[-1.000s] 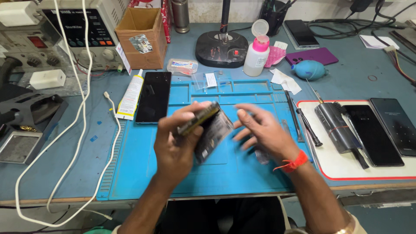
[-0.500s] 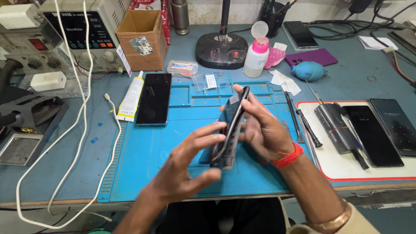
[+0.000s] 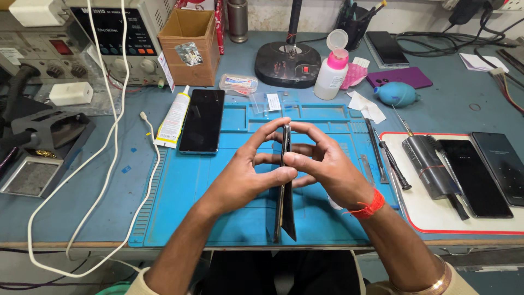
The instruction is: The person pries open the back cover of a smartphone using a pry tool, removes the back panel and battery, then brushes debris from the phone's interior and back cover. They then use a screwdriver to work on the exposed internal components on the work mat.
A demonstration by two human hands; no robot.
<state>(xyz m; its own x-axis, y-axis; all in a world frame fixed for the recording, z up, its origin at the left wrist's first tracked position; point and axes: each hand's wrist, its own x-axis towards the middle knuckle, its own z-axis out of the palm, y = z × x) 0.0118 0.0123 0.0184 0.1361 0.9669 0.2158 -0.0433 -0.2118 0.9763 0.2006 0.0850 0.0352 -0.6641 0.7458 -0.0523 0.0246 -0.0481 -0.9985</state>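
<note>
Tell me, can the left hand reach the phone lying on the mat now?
Probably not at once. The left hand and the right hand both grip a phone on edge. The mat between it and the flat phone is free, so it must let go first.

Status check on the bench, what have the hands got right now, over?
Left hand and right hand both pinch one dark phone, held edge-on above the blue mat. Second phone lies flat on the mat, clear of both hands.

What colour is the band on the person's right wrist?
Red-orange; the wrist band shows best in the head view, just behind the right hand.
</note>
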